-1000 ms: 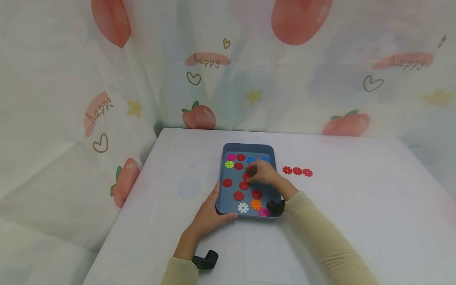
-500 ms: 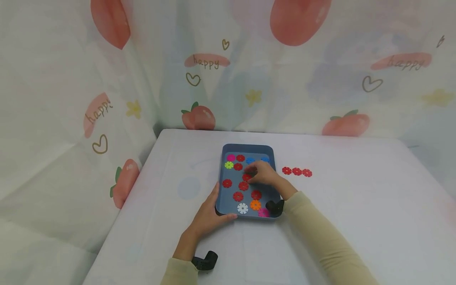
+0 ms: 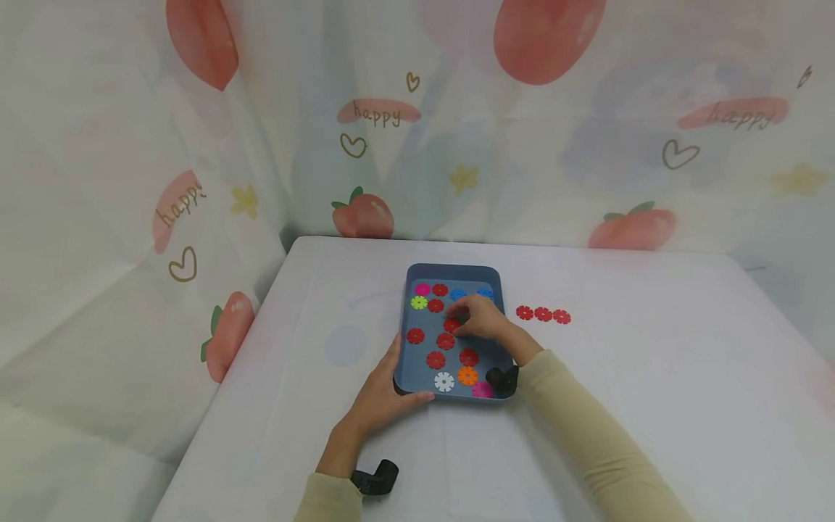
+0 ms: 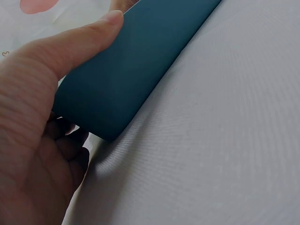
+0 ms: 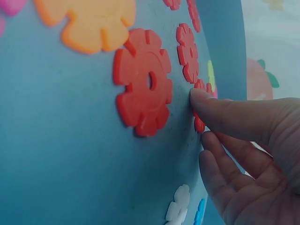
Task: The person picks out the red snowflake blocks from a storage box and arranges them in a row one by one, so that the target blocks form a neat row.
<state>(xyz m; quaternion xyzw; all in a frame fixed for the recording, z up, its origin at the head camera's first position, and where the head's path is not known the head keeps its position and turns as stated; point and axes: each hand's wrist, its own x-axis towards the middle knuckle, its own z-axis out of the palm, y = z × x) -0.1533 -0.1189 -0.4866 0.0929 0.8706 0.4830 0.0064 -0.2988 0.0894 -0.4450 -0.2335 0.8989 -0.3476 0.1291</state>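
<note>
A blue-grey tray (image 3: 414,368) lies on the table with flat, notched plastic discs in it. My left hand (image 3: 380,397) holds its near left corner; in the left wrist view the thumb (image 4: 89,41) lies along the outer wall near the rim, other fingers curled at the corner. Inside the tray, my right hand (image 3: 484,319) has thumb and fingers at either side of a red notched disc (image 5: 199,123), pinching it at the tray floor. Another red disc (image 5: 144,83) lies close by. The far side of the pinched disc is hidden by the thumb.
Three red discs (image 3: 543,314) lie in a row on the white table, right of the tray. Also in the tray are an orange disc (image 3: 467,375), a white disc (image 3: 444,382), a yellow-green disc (image 3: 419,302), and several red, pink and blue ones.
</note>
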